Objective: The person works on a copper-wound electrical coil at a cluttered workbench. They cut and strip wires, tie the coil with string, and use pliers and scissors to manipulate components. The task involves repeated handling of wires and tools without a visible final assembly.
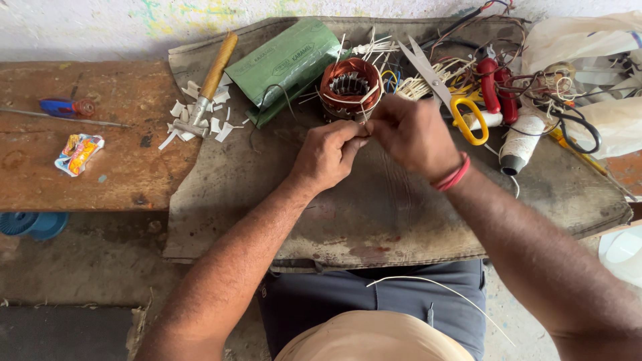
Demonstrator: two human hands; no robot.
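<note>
A round motor stator [349, 87] with copper windings stands on a grey cloth-covered board [281, 194]. Thin white strips and wire ends stick out of its coil. My left hand [326, 155] and my right hand [409, 134] meet just in front of it, fingertips pinched together on a thin wire end that runs from the coil. A red band sits on my right wrist.
Yellow-handled scissors [449, 93], red-handled pliers [488, 83], a white thread spool [518, 140] and tangled wires lie at the right. A green paper roll [284, 60] and a wooden-handled knife [210, 80] with white scraps are at the left; farther left, a screwdriver [63, 110].
</note>
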